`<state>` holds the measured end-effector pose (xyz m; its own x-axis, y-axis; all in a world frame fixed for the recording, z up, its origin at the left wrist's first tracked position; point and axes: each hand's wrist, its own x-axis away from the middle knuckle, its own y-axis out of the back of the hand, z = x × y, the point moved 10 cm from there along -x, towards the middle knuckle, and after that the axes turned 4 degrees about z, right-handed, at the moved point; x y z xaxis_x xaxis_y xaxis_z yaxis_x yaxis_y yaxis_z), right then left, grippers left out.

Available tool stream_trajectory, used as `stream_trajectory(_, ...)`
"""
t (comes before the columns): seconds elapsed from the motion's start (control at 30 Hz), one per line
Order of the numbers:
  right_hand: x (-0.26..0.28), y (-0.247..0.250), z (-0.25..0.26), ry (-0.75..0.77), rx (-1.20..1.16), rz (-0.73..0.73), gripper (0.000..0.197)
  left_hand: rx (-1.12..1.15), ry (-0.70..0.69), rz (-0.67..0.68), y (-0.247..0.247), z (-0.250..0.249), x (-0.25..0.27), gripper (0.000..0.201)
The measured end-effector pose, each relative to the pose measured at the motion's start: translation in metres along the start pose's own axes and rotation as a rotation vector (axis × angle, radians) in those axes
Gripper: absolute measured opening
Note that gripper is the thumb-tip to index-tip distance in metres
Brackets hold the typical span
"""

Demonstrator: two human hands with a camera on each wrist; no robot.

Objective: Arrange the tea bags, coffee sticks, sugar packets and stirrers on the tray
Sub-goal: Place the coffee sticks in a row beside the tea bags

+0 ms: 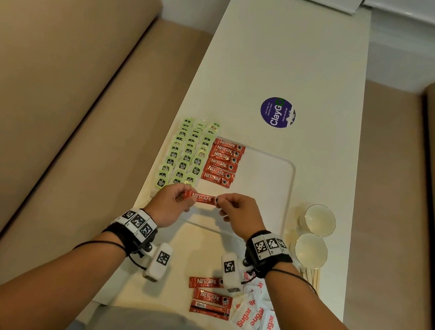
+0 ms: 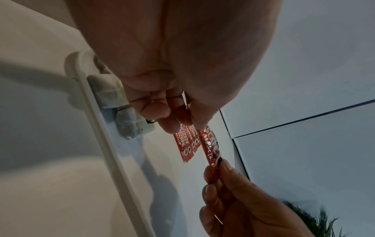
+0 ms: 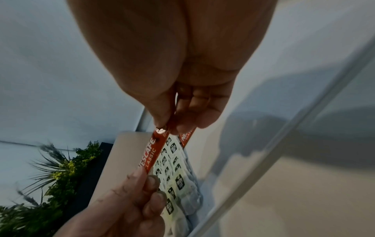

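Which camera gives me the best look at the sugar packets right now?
The head view: the sugar packets lie loose on the table's near end, right of three coffee sticks, labels readable. Neither wrist view shows them.

A long white counter point(image 1: 287, 60) runs between two tan benches. A round purple sticker point(image 1: 277, 112) sits flat near its middle. Nearer the person, a white tray point(image 1: 293, 172) rests on it. Just right of the tray stand two white cups point(image 1: 314, 234), with wooden stirrers point(image 1: 312, 277) beside the nearer one. At the near edge lie three loose red coffee sticks point(image 1: 211, 297) and, touching them on the right, a heap of white sugar packets point(image 1: 259, 315).
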<state>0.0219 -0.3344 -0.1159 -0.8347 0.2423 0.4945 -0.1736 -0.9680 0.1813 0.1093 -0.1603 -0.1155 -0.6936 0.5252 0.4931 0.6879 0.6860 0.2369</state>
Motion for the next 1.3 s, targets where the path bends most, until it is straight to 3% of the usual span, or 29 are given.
stream_trajectory(0.27,-0.011,0.029,-0.020,-0.063,0.029,-0.250,0.009,0.072,0.048,-0.046,0.006,0.013,0.005,0.015)
stream_trajectory(0.6,-0.030,0.021,-0.027,-0.142,0.061,-0.374,0.008,-0.011,0.017,0.019,-0.009,0.023,0.018,0.008)
stream_trajectory(1.3,-0.029,0.024,-0.026,-0.139,0.078,-0.406,0.017,-0.047,-0.032,0.052,-0.014,0.030,0.025,0.009)
